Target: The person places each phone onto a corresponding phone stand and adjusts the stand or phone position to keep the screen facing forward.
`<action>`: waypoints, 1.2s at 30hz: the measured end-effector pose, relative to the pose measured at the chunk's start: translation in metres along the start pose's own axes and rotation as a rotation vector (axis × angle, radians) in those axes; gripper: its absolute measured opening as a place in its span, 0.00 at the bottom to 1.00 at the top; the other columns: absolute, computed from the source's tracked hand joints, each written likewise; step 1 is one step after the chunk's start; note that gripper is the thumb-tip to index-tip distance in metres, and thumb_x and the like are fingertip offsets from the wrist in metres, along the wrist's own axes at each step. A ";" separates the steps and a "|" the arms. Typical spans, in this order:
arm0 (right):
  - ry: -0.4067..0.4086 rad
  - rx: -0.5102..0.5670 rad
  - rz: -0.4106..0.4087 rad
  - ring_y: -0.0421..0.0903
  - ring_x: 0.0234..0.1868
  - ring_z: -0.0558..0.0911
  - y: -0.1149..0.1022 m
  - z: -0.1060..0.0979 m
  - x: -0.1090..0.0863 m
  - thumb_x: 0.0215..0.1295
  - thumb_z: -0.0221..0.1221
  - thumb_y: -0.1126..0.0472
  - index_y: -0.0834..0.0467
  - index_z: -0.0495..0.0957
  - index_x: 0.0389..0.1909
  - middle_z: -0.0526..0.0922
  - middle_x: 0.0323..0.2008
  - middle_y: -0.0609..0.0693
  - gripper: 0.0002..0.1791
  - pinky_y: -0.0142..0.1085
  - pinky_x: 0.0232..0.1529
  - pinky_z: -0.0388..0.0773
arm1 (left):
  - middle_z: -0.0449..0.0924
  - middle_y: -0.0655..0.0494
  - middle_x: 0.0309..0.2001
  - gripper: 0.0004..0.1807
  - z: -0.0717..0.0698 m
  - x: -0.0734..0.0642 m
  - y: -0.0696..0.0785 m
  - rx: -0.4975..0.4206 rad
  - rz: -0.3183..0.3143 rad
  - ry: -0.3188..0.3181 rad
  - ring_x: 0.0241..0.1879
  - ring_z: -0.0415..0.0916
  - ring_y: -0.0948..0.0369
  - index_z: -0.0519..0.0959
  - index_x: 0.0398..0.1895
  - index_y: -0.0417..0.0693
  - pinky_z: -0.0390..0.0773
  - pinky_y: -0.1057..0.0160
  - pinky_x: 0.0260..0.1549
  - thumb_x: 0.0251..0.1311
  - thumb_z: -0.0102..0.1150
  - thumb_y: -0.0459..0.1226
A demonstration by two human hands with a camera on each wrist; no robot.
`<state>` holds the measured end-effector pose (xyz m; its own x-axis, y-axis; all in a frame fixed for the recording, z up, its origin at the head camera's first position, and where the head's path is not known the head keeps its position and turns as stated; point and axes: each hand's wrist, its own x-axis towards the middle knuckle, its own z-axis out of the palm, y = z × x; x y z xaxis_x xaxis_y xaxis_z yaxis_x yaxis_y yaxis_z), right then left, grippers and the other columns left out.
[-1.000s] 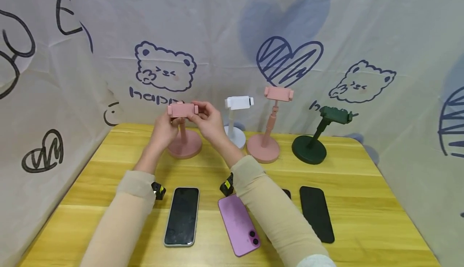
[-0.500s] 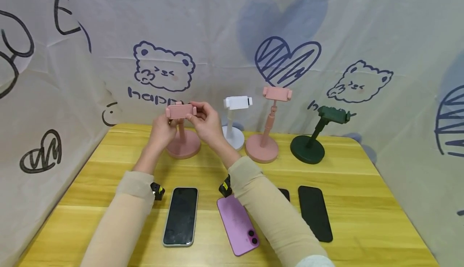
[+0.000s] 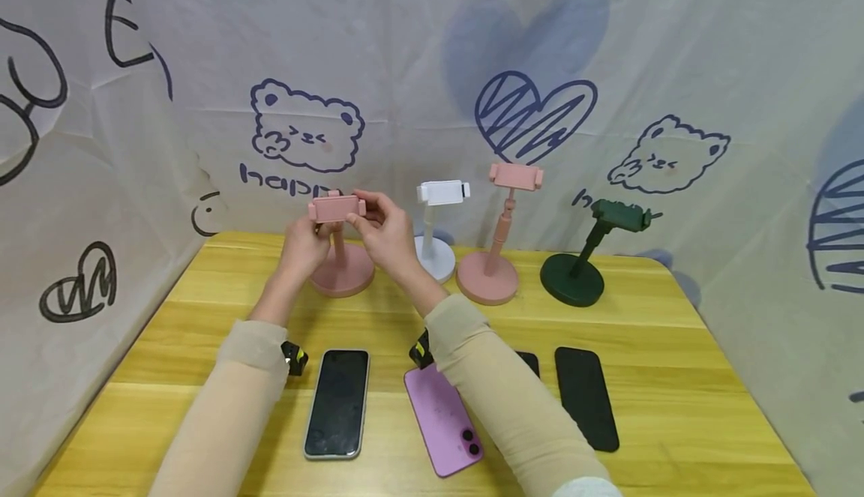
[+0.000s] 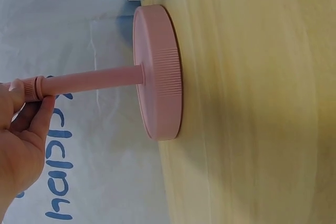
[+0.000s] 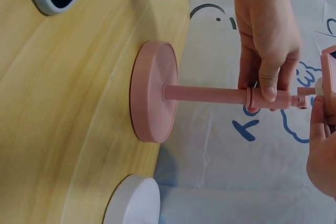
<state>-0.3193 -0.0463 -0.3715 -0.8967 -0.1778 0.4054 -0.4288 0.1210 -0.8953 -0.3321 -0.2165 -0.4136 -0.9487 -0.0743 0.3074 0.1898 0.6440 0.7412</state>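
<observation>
In the head view a pink phone stand [image 3: 343,281] rests on its round base at the back left. My left hand [image 3: 302,248] grips the upper pole, thumb and fingers around the ribbed collar [image 5: 282,99], as the right wrist view shows. My right hand [image 3: 393,236] pinches the right end of the phone clamp [image 3: 336,210] on top of that stand. A thin joint links clamp and pole between the two hands. In the left wrist view the pole runs straight out of the base, with my left fingers at its collar. Most of the clamp is outside the right wrist view.
A white phone stand [image 3: 439,258], a taller pink stand [image 3: 487,278] and a dark green stand [image 3: 572,279] line the back of the wooden table [image 3: 688,377]. Nearer lie a grey-edged phone [image 3: 337,405], a purple phone [image 3: 442,416] and a black phone [image 3: 589,398]. Another is mostly behind the right sleeve.
Both hands keep their hold on the pink stand. Its clamp sits very slightly lower than a second ago, and the head view has shifted a little.
</observation>
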 end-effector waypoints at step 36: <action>-0.004 0.036 0.015 0.47 0.53 0.86 0.006 -0.004 -0.001 0.71 0.65 0.66 0.59 0.79 0.66 0.85 0.59 0.56 0.23 0.29 0.54 0.83 | 0.76 0.58 0.70 0.25 -0.024 -0.071 0.023 -0.360 -0.043 0.274 0.67 0.75 0.58 0.71 0.76 0.55 0.75 0.49 0.66 0.80 0.52 0.45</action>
<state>-0.3212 -0.0411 -0.3767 -0.9026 -0.1803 0.3909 -0.4107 0.0886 -0.9074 -0.2546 -0.2149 -0.4038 -0.8650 -0.3252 0.3821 0.2732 0.3334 0.9023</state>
